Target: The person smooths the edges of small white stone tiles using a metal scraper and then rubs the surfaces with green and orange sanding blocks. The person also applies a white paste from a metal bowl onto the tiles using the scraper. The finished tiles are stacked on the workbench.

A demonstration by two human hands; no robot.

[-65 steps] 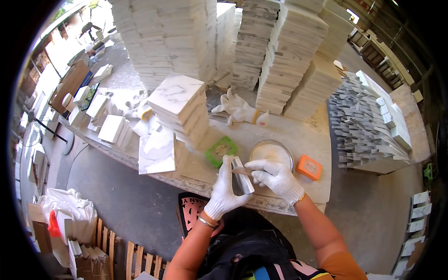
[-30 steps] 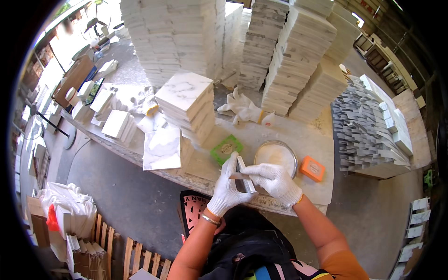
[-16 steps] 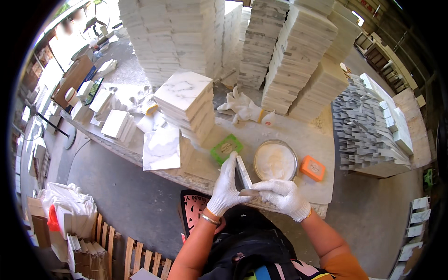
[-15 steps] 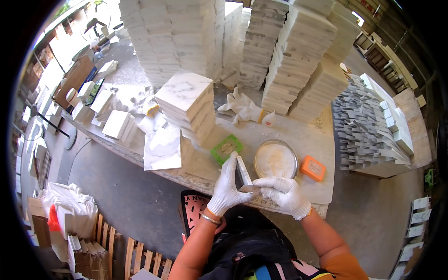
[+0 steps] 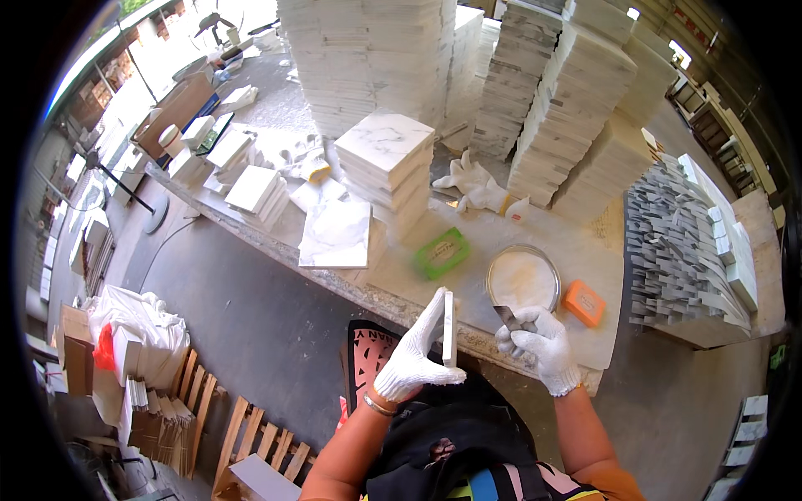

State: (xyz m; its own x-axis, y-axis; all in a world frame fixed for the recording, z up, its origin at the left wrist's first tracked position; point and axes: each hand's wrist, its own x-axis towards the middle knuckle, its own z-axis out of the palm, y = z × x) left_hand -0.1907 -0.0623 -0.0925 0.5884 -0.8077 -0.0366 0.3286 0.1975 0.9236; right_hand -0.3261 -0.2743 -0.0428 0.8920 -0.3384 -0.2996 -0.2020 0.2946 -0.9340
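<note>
My left hand (image 5: 415, 355), in a white knitted glove, holds a white marble tile (image 5: 449, 329) on edge, its narrow side turned up. The thumb and fingers grip the tile from the left, near the table's front edge. My gloved right hand (image 5: 541, 344) pinches a small metal scraper blade (image 5: 506, 317), which points up and left. That blade is apart from the tile and close to the near rim of a round metal dish (image 5: 558, 284) of whitish powder or paste. A green pad (image 5: 443, 254) lies left of the dish, an orange one (image 5: 585, 303) right of it.
A short tile stack (image 5: 386, 154) and a single tile (image 5: 336, 234) stand on the table at left. Tall tile stacks (image 5: 368, 67) rise behind. Spare white gloves (image 5: 472, 182) lie mid-table. Many grey pieces (image 5: 681, 242) sit on a stand at right; pallets (image 5: 259, 438) are at lower left.
My right hand has drawn the scraper away from the tile's edge, toward the dish at the right. The tile is now more upright in my left hand. The whole view has shifted.
</note>
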